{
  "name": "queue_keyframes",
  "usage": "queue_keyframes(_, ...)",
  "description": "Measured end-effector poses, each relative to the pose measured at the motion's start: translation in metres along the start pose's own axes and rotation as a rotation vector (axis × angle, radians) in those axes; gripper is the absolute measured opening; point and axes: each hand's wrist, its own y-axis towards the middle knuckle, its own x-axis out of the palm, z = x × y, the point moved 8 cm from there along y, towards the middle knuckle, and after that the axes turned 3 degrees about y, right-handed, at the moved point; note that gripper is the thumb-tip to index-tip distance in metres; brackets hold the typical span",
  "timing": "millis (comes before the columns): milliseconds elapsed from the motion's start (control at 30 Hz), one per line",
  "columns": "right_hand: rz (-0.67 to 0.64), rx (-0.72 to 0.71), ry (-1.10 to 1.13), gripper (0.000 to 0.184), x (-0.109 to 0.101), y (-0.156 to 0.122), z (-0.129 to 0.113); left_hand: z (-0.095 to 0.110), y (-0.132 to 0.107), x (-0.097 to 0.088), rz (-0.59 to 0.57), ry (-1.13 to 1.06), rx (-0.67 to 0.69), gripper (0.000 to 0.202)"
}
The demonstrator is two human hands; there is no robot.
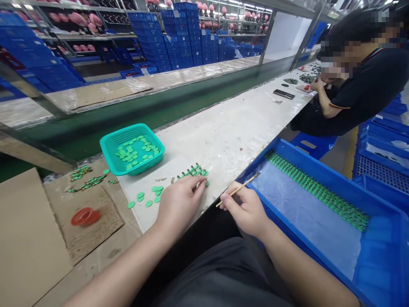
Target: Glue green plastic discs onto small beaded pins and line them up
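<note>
My left hand (180,198) is closed at the fingertips, beside a cluster of small green pieces with dark tops (193,171) on the pale tabletop. A bit of green shows at its fingertips; the rest of what it pinches is hidden. In my right hand (246,207) a thin wooden stick (238,189) with a dark tip is gripped like a pen, pointing up and right. Loose green discs (148,203) lie left of my left hand. More discs fill the bottom of a teal basket (105,149) behind them.
A blue tray (297,230) at right holds rows of green pieces (316,189) along its far side. Cardboard (92,243) at left bears a red dish (85,216) and green-brown pieces (91,183). A co-worker (367,85) sits farther along the table, near a dark phone-like object (283,94).
</note>
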Motion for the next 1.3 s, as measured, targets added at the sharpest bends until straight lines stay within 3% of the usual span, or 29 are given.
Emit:
queue_keyframes(100, 0.054, 0.036, 0.011, 0.036, -0.008, 0.01, 0.009, 0.012, 0.008, 0.011, 0.012, 0.036, -0.04, 0.034)
queue_keyframes(200, 0.104, 0.059, -0.001, 0.036, -0.013, 0.022, 0.015, 0.015, 0.006, 0.005, 0.036, 0.043, -0.057, 0.034)
queue_keyframes(300, 0.126, 0.063, -0.026, 0.03, -0.012, 0.04, 0.019, 0.0, -0.011, -0.026, 0.106, 0.039, -0.087, 0.042)
queue_keyframes(400, 0.134, 0.058, -0.055, 0.028, -0.006, 0.061, 0.025, -0.027, -0.039, -0.063, 0.186, 0.047, -0.125, 0.048)
queue_keyframes(467, 0.137, 0.069, -0.068, 0.027, -0.001, 0.074, 0.03, -0.039, -0.057, -0.073, 0.176, 0.061, -0.076, 0.045)
queue_keyframes(600, 0.113, 0.088, -0.104, 0.027, 0.007, 0.087, 0.037, -0.042, -0.076, -0.051, -0.015, 0.149, 0.093, 0.046)
queue_keyframes(800, 0.1, 0.089, -0.157, 0.028, 0.005, 0.084, 0.035, -0.034, -0.06, -0.008, -0.23, 0.413, 0.046, 0.057)
queue_keyframes(1100, 0.077, 0.083, -0.18, 0.025, 0.006, 0.083, 0.033, -0.028, -0.05, -0.004, -0.284, 0.431, -0.004, 0.056)
queue_keyframes(1300, 0.054, 0.084, -0.183, 0.027, 0.004, 0.082, 0.034, -0.007, -0.036, 0.011, -0.388, 0.431, 0.01, 0.065)
